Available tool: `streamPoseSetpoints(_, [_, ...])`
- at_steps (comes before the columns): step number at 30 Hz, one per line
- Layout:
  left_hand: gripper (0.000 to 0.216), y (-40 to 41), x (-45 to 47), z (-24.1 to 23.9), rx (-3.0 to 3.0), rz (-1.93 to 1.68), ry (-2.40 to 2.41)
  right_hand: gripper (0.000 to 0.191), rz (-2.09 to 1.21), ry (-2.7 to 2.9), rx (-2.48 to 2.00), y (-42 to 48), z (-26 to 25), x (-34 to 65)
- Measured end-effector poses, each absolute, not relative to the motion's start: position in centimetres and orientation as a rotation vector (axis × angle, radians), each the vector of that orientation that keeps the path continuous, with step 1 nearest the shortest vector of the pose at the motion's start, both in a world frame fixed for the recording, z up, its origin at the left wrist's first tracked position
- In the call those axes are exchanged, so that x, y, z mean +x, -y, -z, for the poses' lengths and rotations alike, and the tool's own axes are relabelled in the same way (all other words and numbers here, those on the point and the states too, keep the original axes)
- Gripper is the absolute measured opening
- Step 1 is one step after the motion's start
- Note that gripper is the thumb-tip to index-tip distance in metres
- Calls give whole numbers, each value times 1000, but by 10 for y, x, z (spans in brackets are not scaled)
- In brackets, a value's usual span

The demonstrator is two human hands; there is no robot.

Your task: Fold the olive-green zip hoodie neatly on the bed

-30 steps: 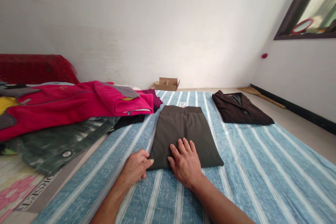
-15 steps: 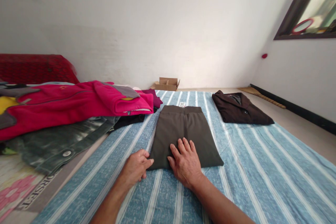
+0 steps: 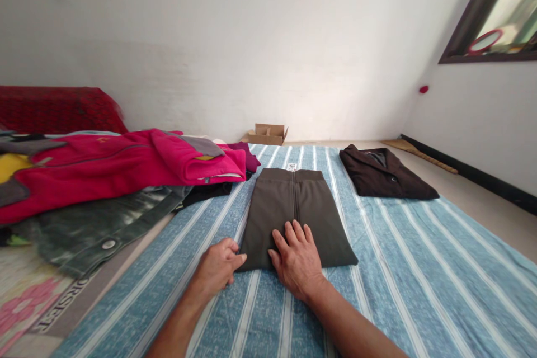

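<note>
striped sheet bears a folded jacket; right hand flat over its near edge, left hand apart at its near-left corner, can't tell if pinching.

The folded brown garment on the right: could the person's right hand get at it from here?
Probably yes, with a stretch forward and rightward: the right hand rests on the dark grey folded garment, only striped cloth shows between that and the folded brown garment, and nothing covers it.
</note>
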State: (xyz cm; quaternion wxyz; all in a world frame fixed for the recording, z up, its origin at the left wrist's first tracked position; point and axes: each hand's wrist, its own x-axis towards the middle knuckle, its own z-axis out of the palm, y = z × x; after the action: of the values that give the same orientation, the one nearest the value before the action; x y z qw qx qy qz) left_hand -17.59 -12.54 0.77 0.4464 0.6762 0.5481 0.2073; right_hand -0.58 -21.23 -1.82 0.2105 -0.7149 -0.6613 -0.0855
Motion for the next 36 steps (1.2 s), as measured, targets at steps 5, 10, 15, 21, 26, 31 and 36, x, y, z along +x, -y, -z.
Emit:
streamPoseSetpoints(5, [28, 125, -176, -8, 1690, -513, -1351, 47, 229, 1838, -1994, 212, 18, -6])
streamPoseSetpoints(10, [24, 124, -178, -4, 1692, -517, -1353, 46, 230, 1833, -1988, 211, 18, -7])
streamPoseSetpoints(15, [17, 122, -181, -18, 1956, -551, -1490, 45, 236, 1818, -1977, 211, 17, -8])
streamPoseSetpoints(21, [9, 120, -142, -48, 2342, -644, -1406, 45, 241, 1810, -1955, 210, 20, -8])
streamPoseSetpoints(26, [30, 101, -91, -37, 2566, -629, -1168, 46, 226, 1806, -1950, 210, 23, -8])
streamPoseSetpoints(31, [46, 82, -75, -7, 2561, -489, -1161, 45, 229, 1802, -1943, 209, 25, -9])
streamPoseSetpoints(36, [51, 78, -79, 11, 2515, -460, -1187, 46, 250, 1799, -1937, 207, 26, -9])
